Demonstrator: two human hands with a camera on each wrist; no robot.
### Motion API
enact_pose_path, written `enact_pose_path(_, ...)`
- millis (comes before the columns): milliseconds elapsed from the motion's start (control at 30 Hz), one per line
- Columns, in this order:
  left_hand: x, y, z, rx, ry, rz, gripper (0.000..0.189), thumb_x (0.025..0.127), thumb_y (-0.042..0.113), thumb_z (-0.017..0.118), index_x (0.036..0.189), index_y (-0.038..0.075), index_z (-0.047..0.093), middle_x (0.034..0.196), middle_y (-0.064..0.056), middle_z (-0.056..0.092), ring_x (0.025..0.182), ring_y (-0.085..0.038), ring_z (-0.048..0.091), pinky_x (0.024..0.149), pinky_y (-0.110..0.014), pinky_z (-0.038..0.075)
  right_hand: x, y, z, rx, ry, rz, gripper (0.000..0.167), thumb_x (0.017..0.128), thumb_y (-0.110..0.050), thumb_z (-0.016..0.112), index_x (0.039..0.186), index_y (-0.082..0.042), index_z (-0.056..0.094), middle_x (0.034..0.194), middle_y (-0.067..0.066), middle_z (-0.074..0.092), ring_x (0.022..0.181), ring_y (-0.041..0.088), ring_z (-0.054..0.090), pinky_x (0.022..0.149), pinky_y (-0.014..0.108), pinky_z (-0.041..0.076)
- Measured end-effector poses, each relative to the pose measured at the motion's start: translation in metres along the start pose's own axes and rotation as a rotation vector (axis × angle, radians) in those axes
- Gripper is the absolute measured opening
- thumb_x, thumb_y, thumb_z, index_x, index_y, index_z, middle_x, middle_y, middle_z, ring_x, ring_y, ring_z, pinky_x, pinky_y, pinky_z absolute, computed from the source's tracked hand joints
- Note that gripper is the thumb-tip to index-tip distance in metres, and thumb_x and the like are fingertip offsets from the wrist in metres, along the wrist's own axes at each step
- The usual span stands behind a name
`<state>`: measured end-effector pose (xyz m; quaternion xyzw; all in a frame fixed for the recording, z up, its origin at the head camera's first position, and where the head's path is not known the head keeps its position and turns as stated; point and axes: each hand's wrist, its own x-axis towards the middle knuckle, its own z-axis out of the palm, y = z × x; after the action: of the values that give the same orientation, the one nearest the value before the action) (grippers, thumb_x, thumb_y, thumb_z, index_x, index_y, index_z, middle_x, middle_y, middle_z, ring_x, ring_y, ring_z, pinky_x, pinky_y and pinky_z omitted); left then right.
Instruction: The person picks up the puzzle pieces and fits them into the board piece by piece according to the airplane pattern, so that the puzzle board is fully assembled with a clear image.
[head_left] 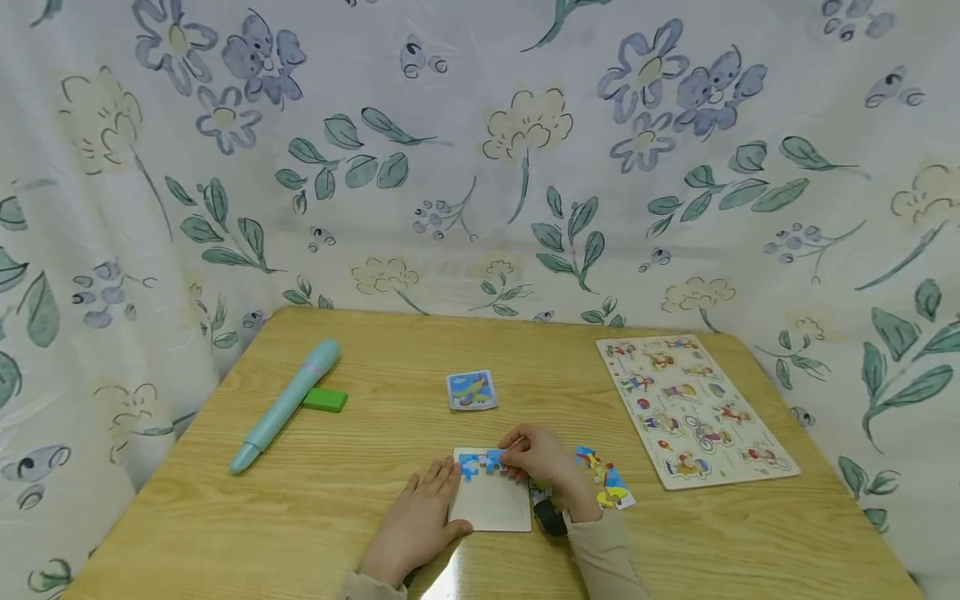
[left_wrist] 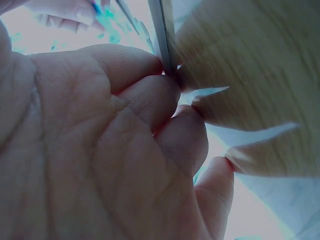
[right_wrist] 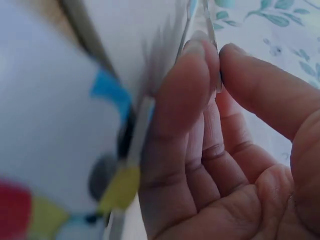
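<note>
My left hand (head_left: 420, 517) lies with its fingers fairly straight along the left side of the tray (head_left: 489, 507), the thumb near the bottom edge. My right hand (head_left: 543, 457) is narrow at the tray's top right, pinching a thin piece (right_wrist: 219, 82) between thumb and finger; I cannot tell whether that piece touches the ones beside it.

The tray sits in front of me on the surface (head_left: 382, 400). Blue pieces (head_left: 468, 467) lie along its top edge, and the part below them is bare. Loose pieces (head_left: 615, 485), in blue, yellow and red, lie just right of the tray, partly behind my right forearm.

Beyond the tray is a card (head_left: 471, 390) with a plane on it. Farther right lies a board (head_left: 697, 417) of small figures. Over on the left, a teal stick (head_left: 288, 408) lies slantwise, a green block (head_left: 326, 400) just beside it. A flowered curtain (head_left: 450, 208) hangs behind the surface.
</note>
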<state>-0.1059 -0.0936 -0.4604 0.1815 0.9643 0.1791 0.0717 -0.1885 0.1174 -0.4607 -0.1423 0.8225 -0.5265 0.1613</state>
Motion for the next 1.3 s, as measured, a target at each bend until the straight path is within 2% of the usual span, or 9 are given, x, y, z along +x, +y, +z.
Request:
enact_pose_path(267,0.0,-0.001,0.002,0.016,0.011,0.012,0.08,0.085,0.045,0.067,0.143,-0.005,0.041,0.153,-0.022,0.037,0.14,-0.04,0.037,0.113,-0.06,0.033,0.004,-0.004,0.013,-0.109,0.066,0.016,0.012,0.088,-0.008,0.068,0.094,0.002,0.065,0.072,0.008,0.07,0.057,0.008,0.059,0.049,0.021,0.049)
enact_pose_path(500,0.0,-0.001,0.002,0.021,0.025,0.021,0.08,0.085,0.044,0.067,0.142,-0.006,0.042,0.152,-0.023,0.038,0.14,-0.04,0.038,0.112,-0.06,0.033,0.002,-0.006,0.017,-0.175,0.117,0.033,0.014,0.086,-0.01,0.071,0.092,0.001,0.064,0.071,0.007,0.068,0.058,0.009,0.059,0.049,0.022,0.046)
enact_pose_path(733,0.0,-0.002,0.003,0.025,0.037,0.026,0.078,0.085,0.043,0.067,0.141,-0.006,0.043,0.151,-0.022,0.039,0.139,-0.04,0.039,0.112,-0.06,0.034,0.001,-0.005,0.019,-0.231,0.165,0.048,0.018,0.084,-0.012,0.073,0.091,0.0,0.063,0.068,0.004,0.06,0.055,0.011,0.05,0.048,0.023,0.042)
enact_pose_path(867,0.0,-0.002,0.003,0.026,0.032,0.026,0.078,0.085,0.044,0.066,0.142,-0.005,0.043,0.152,-0.022,0.038,0.14,-0.04,0.039,0.112,-0.06,0.033,0.002,-0.004,0.019,-0.226,0.162,0.035,0.016,0.085,-0.012,0.072,0.09,0.0,0.063,0.067,0.003,0.06,0.054,0.01,0.049,0.047,0.022,0.042)
enact_pose_path(1033,-0.001,-0.002,0.003,0.022,0.018,0.019,0.079,0.086,0.044,0.066,0.143,-0.005,0.042,0.153,-0.022,0.036,0.141,-0.04,0.037,0.112,-0.06,0.033,0.0,-0.002,0.014,-0.189,0.119,0.01,0.016,0.09,-0.015,0.067,0.093,0.0,0.064,0.07,0.006,0.064,0.057,0.01,0.054,0.048,0.022,0.044)
enact_pose_path(1133,0.0,-0.002,0.003,0.018,0.012,0.014,0.079,0.086,0.045,0.065,0.143,-0.005,0.041,0.153,-0.021,0.036,0.141,-0.039,0.036,0.113,-0.06,0.032,-0.003,0.001,0.005,-0.176,0.103,0.015,0.017,0.093,-0.018,0.064,0.096,-0.001,0.064,0.073,0.006,0.064,0.06,0.011,0.056,0.051,0.023,0.046)
enact_pose_path(1300,0.0,-0.002,0.004,0.009,0.02,0.008,0.08,0.086,0.045,0.066,0.143,-0.004,0.041,0.153,-0.021,0.037,0.141,-0.04,0.036,0.113,-0.06,0.031,-0.01,0.008,-0.018,-0.107,0.12,0.067,0.019,0.097,-0.018,0.059,0.102,0.0,0.062,0.077,0.008,0.063,0.065,0.014,0.056,0.057,0.025,0.047)
